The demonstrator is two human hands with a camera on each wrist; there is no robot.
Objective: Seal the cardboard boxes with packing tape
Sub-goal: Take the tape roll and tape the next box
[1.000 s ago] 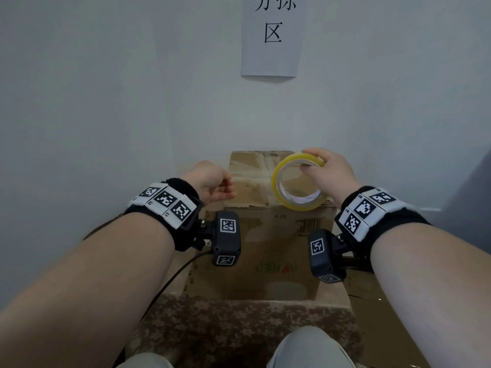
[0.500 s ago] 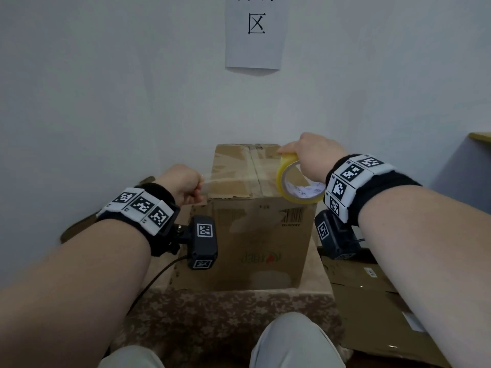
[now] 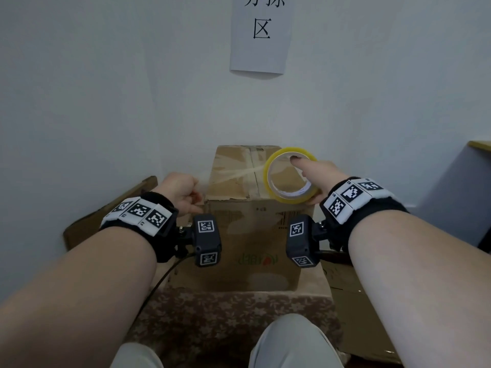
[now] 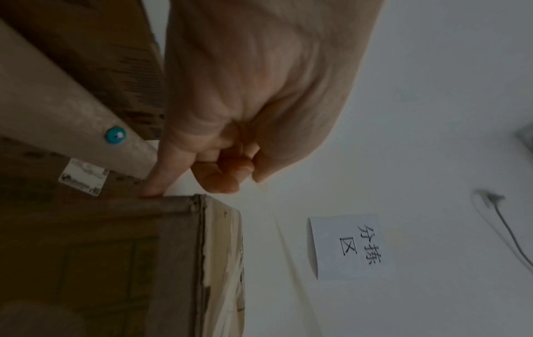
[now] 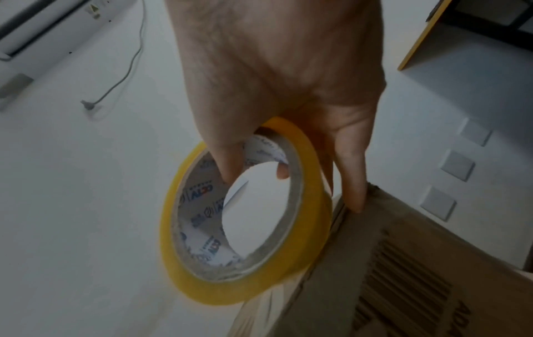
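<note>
Head view, item: cardboard box [image 3: 249, 235] upright against wall; right hand [image 3: 316, 176] grips tape roll [image 3: 291, 179] over its top right edge, left hand [image 3: 180, 193] pinches pulled strip [image 3: 231, 176] taut across the seam for laying.

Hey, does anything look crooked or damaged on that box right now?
Yes. The clear tape strip runs diagonally across the box top rather than along its centre seam, and the box's near top edge looks torn and ragged.
</note>
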